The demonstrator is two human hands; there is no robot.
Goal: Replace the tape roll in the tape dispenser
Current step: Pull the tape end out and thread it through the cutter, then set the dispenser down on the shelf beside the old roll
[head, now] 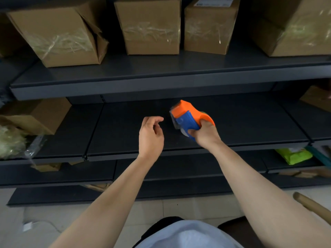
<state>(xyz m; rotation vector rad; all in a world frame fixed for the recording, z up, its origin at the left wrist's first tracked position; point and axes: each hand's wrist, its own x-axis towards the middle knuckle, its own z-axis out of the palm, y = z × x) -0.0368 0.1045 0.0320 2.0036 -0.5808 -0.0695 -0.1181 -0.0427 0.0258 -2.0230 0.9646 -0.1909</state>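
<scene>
A pale blue-grey cloth garment (188,235) on the person's body fills the bottom edge, closest to the lens, with both bare forearms reaching up from it toward the shelving.

The dark grey metal shelving unit (161,83) spans the whole width. Its upper shelf carries four brown cardboard boxes (150,24), each with clear tape stretched and wrinkled across the front. The middle shelf is bare at its centre; another brown cardboard box (39,115) sits at its left end, and a lime-green plastic packet (293,155) lies on a lower shelf at the right. Pale floor tiles (179,208) show below the shelving.

The right hand (206,135) holds the orange and blue plastic tape dispenser (188,115) in front of the middle shelf, its grip wrapped around the rear of the body, thumb pressed on the blue side. A bit of clear tape shows at the dispenser's front edge.

The left hand (151,135) hovers just beside the dispenser, apart from it, its grip loosely spread with fingers curled and nothing in it.
</scene>
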